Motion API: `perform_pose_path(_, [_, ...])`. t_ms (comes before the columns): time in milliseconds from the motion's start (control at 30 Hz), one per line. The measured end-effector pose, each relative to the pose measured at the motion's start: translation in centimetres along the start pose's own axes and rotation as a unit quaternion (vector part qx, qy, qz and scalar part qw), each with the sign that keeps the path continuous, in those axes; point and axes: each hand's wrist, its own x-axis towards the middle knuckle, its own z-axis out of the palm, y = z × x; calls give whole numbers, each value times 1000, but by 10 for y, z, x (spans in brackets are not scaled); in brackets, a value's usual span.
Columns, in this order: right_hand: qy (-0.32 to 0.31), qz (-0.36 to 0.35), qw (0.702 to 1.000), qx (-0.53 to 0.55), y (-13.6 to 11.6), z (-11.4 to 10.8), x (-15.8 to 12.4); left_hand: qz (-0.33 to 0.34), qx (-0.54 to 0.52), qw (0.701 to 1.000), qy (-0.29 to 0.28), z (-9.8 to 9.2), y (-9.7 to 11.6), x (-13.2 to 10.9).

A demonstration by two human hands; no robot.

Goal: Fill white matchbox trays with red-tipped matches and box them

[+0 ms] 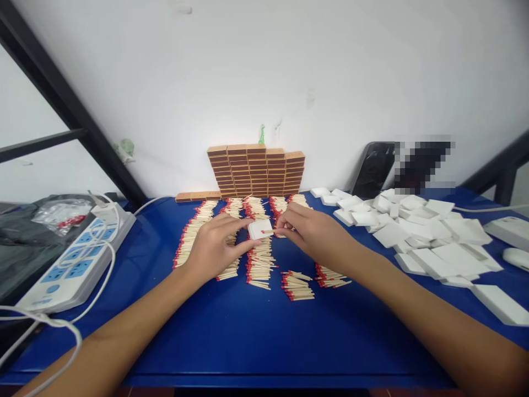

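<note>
One tray, two grips: my left hand clasps it, my right hand pinches a match. Far, boxes stand stacked; many matches and trays lie loose.

Makeshift workstation, blue table against white wall; rows of matches, stacked matchboxes, power strip

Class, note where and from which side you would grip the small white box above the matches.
Pinch the small white box at its left end, fingers on the far edge and thumb on the near edge, coming from the left as the left hand does. It is flat, and the right hand crowds its right end.
</note>
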Motion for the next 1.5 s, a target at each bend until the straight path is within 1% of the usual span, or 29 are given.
perform_pose_path(133, [11,-41,997,-65,-8,8,-2,16,-12,1000,-4,2,5,-1])
perform_pose_path(200, [12,-50,996,-78,-11,10,-3,29,-22,999,-2,4,7,-2])
perform_pose_path(333, [22,-60,997,-41,-8,9,-2,37,-24,999,1,4,8,-2])
perform_pose_path(433, [30,-28,999,-13,7,1,0,21,-8,1000,8,2,5,-1])
perform_pose_path(500, [-6,6,1000,-9,19,-3,2,4,-1,1000,7,-1,2,0])
perform_pose_path(567, [-71,24,997,10,29,-5,3,-10,2,1000,7,-2,0,1])
perform_pose_path(667, [-139,38,989,38,35,-3,5,-10,-1,1000,6,-3,-2,1])
perform_pose_path(767, [-163,47,985,38,31,0,6,7,-6,1000,0,-2,-3,1])
perform_pose_path(933, [-182,60,981,30,25,-2,4,29,18,999,5,-2,-5,1])
perform_pose_path(1000, [-167,57,984,21,26,-4,3,35,23,999,6,-2,-6,1])
perform_pose_path(1167, [-70,49,996,-10,19,-8,2,37,28,999,6,0,-9,-1])
perform_pose_path(1267, [-24,8,999,-21,6,-4,0,39,17,999,0,2,-6,-2])
perform_pose_path(1400, [15,-54,996,-67,-12,9,-3,57,-8,998,4,4,2,-4])
perform_pose_path(1500, [36,-77,993,-87,-16,15,-4,68,-24,997,11,5,7,-4])
